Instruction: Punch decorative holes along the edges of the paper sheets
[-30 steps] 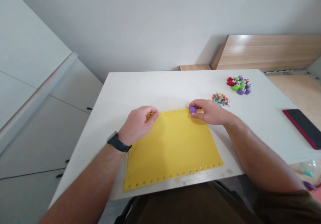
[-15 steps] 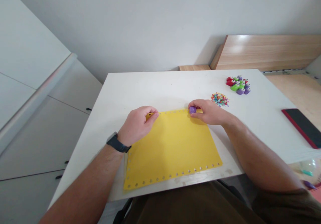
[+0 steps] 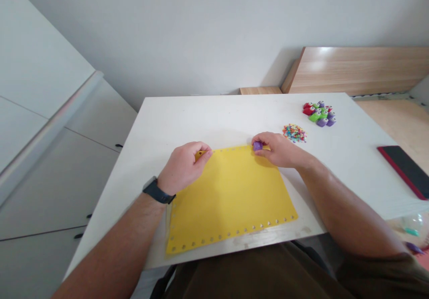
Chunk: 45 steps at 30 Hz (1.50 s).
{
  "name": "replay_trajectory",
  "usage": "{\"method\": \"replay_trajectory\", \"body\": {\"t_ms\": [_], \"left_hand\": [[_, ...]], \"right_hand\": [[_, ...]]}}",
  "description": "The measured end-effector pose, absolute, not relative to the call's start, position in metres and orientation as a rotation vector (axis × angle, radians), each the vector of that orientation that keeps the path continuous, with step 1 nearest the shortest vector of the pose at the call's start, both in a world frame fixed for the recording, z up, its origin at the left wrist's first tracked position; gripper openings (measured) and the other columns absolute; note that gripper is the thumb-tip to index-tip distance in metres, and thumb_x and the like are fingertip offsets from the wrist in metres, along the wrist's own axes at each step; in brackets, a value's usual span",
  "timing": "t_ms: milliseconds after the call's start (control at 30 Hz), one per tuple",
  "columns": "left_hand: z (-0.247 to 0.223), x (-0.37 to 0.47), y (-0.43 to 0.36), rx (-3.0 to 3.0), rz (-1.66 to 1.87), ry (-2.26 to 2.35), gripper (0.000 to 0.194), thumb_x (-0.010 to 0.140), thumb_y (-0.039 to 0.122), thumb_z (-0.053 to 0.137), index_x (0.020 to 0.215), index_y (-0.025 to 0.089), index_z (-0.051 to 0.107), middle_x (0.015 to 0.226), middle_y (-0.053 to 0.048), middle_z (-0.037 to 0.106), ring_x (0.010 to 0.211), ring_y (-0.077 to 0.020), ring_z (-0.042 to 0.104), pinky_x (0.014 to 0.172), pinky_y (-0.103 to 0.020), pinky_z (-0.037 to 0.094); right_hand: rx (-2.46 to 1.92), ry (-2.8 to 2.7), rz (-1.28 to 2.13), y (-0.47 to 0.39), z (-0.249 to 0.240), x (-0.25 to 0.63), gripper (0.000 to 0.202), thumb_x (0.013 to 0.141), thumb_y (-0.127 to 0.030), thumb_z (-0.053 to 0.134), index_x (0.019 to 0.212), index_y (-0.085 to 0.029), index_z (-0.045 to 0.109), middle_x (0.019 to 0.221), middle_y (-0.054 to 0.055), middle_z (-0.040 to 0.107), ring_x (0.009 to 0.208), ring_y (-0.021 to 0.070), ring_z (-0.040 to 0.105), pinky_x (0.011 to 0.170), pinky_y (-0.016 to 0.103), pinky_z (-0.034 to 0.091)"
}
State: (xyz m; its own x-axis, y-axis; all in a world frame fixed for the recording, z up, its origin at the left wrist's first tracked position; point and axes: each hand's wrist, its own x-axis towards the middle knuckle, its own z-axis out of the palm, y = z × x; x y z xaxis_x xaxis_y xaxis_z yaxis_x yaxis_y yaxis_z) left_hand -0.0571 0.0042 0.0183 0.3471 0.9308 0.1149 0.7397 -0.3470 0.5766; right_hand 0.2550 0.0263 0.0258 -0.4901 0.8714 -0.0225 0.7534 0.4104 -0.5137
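A yellow sheet of paper [image 3: 231,196] lies in front of me, with small punched holes along its near, left and far edges. My left hand [image 3: 186,165] pinches the sheet's far edge near its left corner, thumb on top. In my right hand [image 3: 276,149] is a small purple craft punch [image 3: 257,146], set at the far edge toward the right corner. Thumb and fingers close around the punch, hiding part of it. Beyond that hand is a heap of tiny multicoloured paper cutouts [image 3: 294,133].
On the white table [image 3: 187,118], several red, green and purple craft punches [image 3: 320,113] stand in a cluster at the far right. A black and red flat case [image 3: 404,170] lies by the right edge. White cabinets [image 3: 67,174] flank the table's left side.
Almost nothing differs. Both hands keep their places on the sheet and the punch, and the view has shifted very slightly.
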Motion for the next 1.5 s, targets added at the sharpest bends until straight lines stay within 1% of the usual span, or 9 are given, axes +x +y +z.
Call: {"method": "replay_trajectory", "body": {"t_ms": [133,300,600,733,967,1167,1500], "left_hand": [[0.017,-0.057,0.005,2.194,0.595,1.465,0.03,0.098,0.043,0.049,0.095,0.022,0.069,0.099,-0.005,0.075,0.087,-0.0213,0.066,0.077,-0.033,0.047],[0.017,-0.057,0.004,2.184,0.602,1.468,0.027,0.097,0.042,0.051,0.095,0.022,0.07,0.099,-0.004,0.075,0.089,-0.021,0.067,0.08,-0.032,0.047],[0.015,-0.058,0.005,2.179,0.578,1.476,0.03,0.097,0.043,0.049,0.097,0.021,0.07,0.099,-0.004,0.075,0.083,-0.0207,0.065,0.075,-0.033,0.046],[0.012,-0.059,0.006,2.172,0.579,1.478,0.029,0.098,0.042,0.05,0.097,0.022,0.07,0.099,-0.003,0.075,0.084,-0.0201,0.065,0.076,-0.032,0.045],[0.012,-0.06,0.007,2.167,0.574,1.485,0.026,0.098,0.041,0.051,0.096,0.022,0.07,0.098,-0.002,0.074,0.085,-0.0196,0.065,0.076,-0.032,0.044],[0.013,-0.061,0.006,2.162,0.57,1.494,0.026,0.098,0.041,0.052,0.095,0.022,0.07,0.096,-0.001,0.074,0.082,-0.0186,0.064,0.075,-0.031,0.044],[0.014,-0.06,0.006,2.174,0.591,1.49,0.027,0.097,0.041,0.052,0.095,0.022,0.07,0.095,-0.001,0.074,0.079,-0.0177,0.064,0.074,-0.031,0.044]], "right_hand": [[-1.426,-2.429,0.678,0.026,0.026,0.254,0.015,0.087,-0.024,0.064,0.1,-0.019,0.068,0.098,0.006,0.072,0.09,0.0203,0.064,0.082,0.031,0.046],[-1.405,-2.443,0.648,0.027,0.023,0.253,0.014,0.087,-0.024,0.064,0.099,-0.019,0.068,0.098,0.006,0.071,0.09,0.0208,0.062,0.082,0.032,0.046],[-1.417,-2.44,0.627,0.027,0.021,0.252,0.009,0.086,-0.021,0.064,0.095,-0.019,0.067,0.094,0.006,0.069,0.087,0.0199,0.06,0.08,0.031,0.044],[-1.39,-2.419,0.639,0.027,0.019,0.252,0.01,0.086,-0.021,0.065,0.096,-0.019,0.066,0.094,0.006,0.07,0.086,0.0196,0.061,0.08,0.03,0.045],[-1.373,-2.401,0.644,0.026,0.023,0.253,0.012,0.086,-0.024,0.065,0.098,-0.019,0.066,0.096,0.006,0.07,0.091,0.0211,0.062,0.085,0.033,0.046],[-1.405,-2.407,0.671,0.028,0.025,0.26,0.017,0.086,-0.025,0.063,0.102,-0.02,0.067,0.1,0.006,0.072,0.091,0.0211,0.064,0.085,0.033,0.047],[-1.435,-2.368,0.754,0.03,0.025,0.268,0.021,0.086,-0.027,0.064,0.106,-0.021,0.069,0.098,0.004,0.072,0.089,0.0198,0.064,0.083,0.032,0.049]]}}
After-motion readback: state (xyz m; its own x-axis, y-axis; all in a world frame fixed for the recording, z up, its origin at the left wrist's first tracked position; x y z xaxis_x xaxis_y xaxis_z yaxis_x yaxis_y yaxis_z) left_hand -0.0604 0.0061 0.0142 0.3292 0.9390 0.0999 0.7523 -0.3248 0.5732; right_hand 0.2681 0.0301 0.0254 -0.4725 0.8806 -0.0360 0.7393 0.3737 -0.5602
